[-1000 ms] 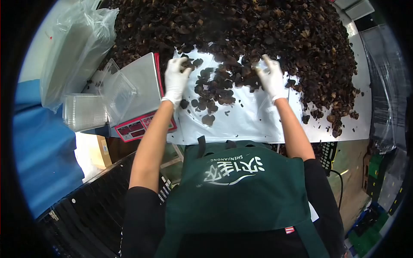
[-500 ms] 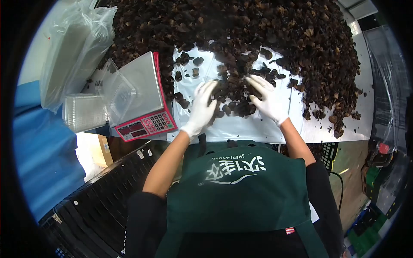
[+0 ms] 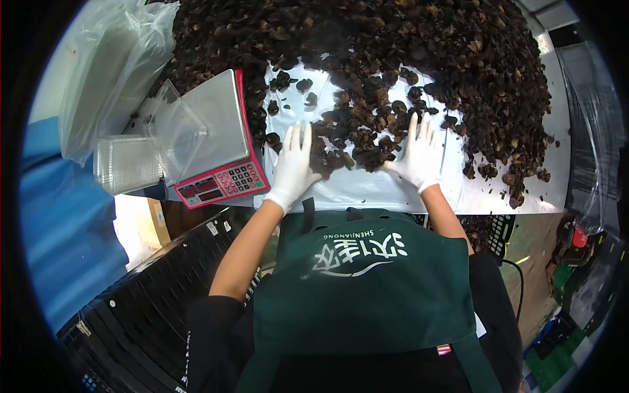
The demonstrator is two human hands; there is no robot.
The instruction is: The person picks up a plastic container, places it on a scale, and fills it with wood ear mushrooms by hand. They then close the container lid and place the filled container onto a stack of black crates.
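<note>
My left hand [image 3: 294, 166], in a white glove, rests on the white plastic sheet [image 3: 367, 194] with its fingers spread. My right hand [image 3: 417, 156], gloved alike, lies flat on the other side, fingers apart and thumb at the edge of some dark pieces. Between both hands lies a loose scatter of dark brown, curled pieces that look like dried black fungus [image 3: 369, 157]. They join a large heap of the same pieces [image 3: 367, 33] behind. Neither hand grips anything.
A red-framed digital scale [image 3: 221, 180] stands left, with clear plastic boxes [image 3: 128, 164] beside it and a lid leaning on its plate. Plastic bags [image 3: 108, 72] are at the upper left. A black crate [image 3: 151, 308] stands below the table's left side.
Both hands have moved apart and slightly toward me, the left going left and the right going right. The pieces between them now lie more spread out.
</note>
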